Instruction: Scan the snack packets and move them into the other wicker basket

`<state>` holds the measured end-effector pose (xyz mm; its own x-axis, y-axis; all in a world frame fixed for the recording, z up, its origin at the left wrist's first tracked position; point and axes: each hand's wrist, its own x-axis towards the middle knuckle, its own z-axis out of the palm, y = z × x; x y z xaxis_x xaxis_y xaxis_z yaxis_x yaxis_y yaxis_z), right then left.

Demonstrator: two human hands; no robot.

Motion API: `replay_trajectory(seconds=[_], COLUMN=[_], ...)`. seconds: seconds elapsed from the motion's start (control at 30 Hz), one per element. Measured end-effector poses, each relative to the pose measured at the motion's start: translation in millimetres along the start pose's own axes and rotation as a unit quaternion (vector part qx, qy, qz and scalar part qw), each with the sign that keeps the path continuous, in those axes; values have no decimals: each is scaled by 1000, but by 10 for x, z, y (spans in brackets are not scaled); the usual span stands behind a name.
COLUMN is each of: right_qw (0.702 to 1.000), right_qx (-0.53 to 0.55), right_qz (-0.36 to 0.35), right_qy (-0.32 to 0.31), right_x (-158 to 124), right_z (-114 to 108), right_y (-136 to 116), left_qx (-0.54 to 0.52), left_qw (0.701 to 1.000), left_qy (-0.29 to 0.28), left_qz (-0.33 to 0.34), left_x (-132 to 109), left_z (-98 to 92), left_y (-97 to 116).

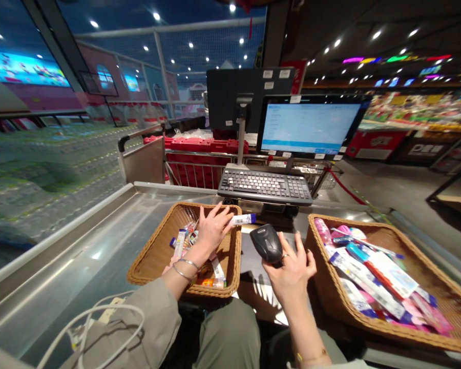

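Observation:
My left hand (212, 228) is over the left wicker basket (149, 259), pinching a small white and blue tube (243, 219) that sticks out to the right. Several small packaged items (182, 241) lie in that basket under the hand. My right hand (292, 269) grips a black handheld barcode scanner (267, 242), held between the two baskets and aimed toward the tube. Two bangles sit on my left wrist.
A right wicker basket (438, 328) holds several toothpaste boxes and tubes (369, 274). Behind stand a keyboard (265, 186), a lit monitor (309, 127) and a second screen's back (246, 97). A steel counter (80, 246) runs left; white cables (100, 318) lie near my lap.

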<state>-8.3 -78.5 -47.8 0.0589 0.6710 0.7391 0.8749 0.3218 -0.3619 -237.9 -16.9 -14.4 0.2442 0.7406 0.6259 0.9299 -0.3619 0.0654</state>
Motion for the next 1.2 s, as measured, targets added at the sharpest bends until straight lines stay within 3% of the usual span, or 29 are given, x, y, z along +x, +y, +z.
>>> replay_trajectory(seconds=[1.2], right_qw=[1000], right_qx=[8], right_qz=[8], right_qy=[-27], right_x=[13], right_z=[-72], right_y=[9], left_qx=[-10], left_qw=[1000], left_qy=[-10], left_qz=[-4], left_x=[89], left_z=[44], left_y=[172])
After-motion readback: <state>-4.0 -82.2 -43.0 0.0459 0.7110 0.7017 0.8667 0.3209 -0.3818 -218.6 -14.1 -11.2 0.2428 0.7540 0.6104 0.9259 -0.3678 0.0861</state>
